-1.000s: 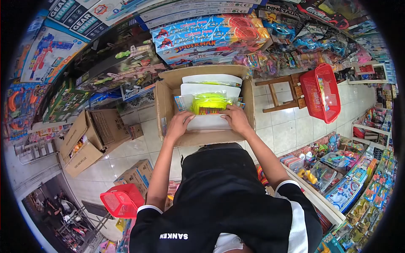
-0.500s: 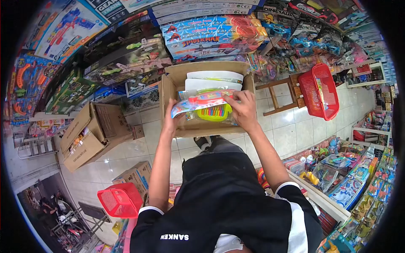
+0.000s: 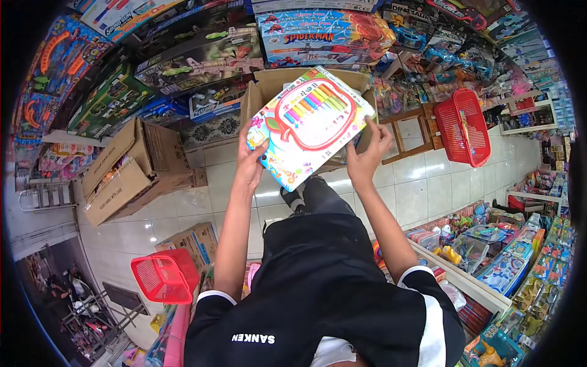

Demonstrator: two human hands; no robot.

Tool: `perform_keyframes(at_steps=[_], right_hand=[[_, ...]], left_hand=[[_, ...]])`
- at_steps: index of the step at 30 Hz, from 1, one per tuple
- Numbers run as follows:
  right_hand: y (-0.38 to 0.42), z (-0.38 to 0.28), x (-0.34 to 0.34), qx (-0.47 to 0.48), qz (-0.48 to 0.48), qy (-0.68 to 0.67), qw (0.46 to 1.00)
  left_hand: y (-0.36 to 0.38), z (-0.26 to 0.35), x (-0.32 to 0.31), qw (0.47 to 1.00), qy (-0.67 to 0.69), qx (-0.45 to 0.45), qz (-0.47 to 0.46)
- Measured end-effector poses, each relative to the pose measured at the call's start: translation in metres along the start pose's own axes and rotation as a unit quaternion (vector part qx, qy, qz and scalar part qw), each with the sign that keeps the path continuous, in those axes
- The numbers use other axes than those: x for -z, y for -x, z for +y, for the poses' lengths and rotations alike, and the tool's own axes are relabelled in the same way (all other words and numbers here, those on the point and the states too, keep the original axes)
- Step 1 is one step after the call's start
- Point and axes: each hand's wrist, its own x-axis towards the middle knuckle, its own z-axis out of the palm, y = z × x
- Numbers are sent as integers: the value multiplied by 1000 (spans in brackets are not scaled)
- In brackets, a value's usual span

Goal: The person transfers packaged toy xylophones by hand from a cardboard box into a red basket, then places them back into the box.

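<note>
Shelves of boxed toys are crowding around a white tiled floor [image 3: 422, 189], and I am standing over it with both arms out. My left hand [image 3: 249, 166] is gripping the lower left edge of a flat toy xylophone pack [image 3: 309, 122], fingers wrapped behind the card, while my right hand [image 3: 369, 158] is pinching its right edge, thumb on the front. Both hands are clenched on it, so the pack is hanging tilted in the air, just above the open cardboard box [image 3: 266, 82] it is partly covering.

I am judging the hold as thin: I am only catching 2 edges of a wide, bendy card, so it could be flexing or slipping out of my right pinch and dropping back onto the box rim or down to the tiles by my foot. Its upper corner is also sitting close to the Spiderman gun box [image 3: 318, 37] on the shelf, where it could be snagging. A wooden stool [image 3: 406, 131] with a red basket [image 3: 465, 125] is standing just right of the box, near enough to bump.
</note>
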Motion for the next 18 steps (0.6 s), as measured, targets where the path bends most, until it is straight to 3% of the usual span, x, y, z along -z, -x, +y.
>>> perform_keyframes(at_steps=[1, 2, 3, 4, 5, 7, 8, 12, 18], right_hand=[[5, 4, -9, 2, 1, 0, 1000], [7, 4, -17, -72, -15, -166, 983], [9, 5, -22, -143, -31, -326, 934], [11, 8, -20, -172, -57, -343, 922], [9, 12, -18, -171, -59, -343, 922], [-1, 30, -10, -108, -159, -220, 956], [-1, 41, -12, -30, -126, -93, 987], [-20, 52, -12, -10, -159, -94, 983], [-64, -1, -16, 65, -169, -241, 954]], left_hand=[[1, 1, 1, 1000, 1, -2, -1], [3, 4, -1, 999, -15, -31, 0], [5, 7, -3, 998, -30, -60, 2], [8, 13, -2, 998, -36, -48, 22], [7, 15, 2, 998, -35, -49, 24], [-2, 22, 15, 993, -68, -92, 40], [-5, 28, 18, 992, -77, -91, 35], [-6, 58, -7, 988, -126, -73, -47], [-44, 85, -32, 970, -191, -30, -145]])
